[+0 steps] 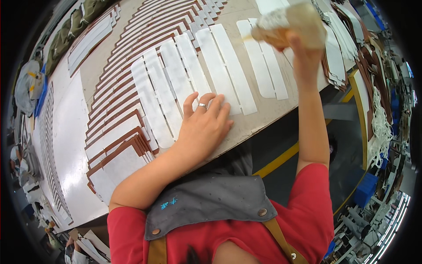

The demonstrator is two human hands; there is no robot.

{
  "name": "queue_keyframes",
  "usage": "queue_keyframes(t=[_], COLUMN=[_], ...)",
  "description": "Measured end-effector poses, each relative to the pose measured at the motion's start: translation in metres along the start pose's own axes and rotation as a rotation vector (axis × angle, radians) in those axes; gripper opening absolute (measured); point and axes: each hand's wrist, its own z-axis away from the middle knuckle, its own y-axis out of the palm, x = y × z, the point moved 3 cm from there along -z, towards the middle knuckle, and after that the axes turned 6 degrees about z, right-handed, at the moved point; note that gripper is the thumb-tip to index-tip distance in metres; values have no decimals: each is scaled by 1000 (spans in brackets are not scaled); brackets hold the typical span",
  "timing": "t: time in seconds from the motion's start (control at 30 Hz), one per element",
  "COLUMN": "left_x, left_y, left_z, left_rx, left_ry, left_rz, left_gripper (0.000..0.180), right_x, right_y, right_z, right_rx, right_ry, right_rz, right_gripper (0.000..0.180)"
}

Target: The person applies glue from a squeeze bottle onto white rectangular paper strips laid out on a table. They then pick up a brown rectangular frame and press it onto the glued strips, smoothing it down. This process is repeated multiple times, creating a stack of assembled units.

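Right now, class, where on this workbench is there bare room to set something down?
Bare patches: the bench edge between the left hand and the right forearm, and the strip left of the brown-edged rows. The white strips crowd the middle.

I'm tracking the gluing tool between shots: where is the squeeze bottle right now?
In the head view the squeeze bottle is at upper right, gripped in the right hand, its tip over the rightmost white strips on the table.

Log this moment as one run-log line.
left hand: flat, pressing white strips on table | right hand: raised, gripping glue bottle, nozzle toward strips | stacks of brown-edged pieces alongside
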Motion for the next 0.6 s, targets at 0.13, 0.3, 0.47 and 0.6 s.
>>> queue_keyframes(t=[0.13, 0.3, 0.47, 0.6], left_x=[0, 1, 0, 0], left_y=[-1, -2, -3, -3], left_z=[-1, 0, 0, 0], left_rx=[31, 56, 70, 82], left_ry=[-10, -23, -25, -21], left_rz=[8, 12, 2, 1], left_gripper=[31, 34, 34, 34], right_x=[-42, -56, -55, -50], right_y=[40, 69, 59, 52], right_z=[-47, -54, -60, -67], right_rx=[35, -9, -2, 82], right_ry=[-38, -37, -16, 2], right_rz=[-128, -123, -123, -117], right_gripper=[45, 56, 43, 36])
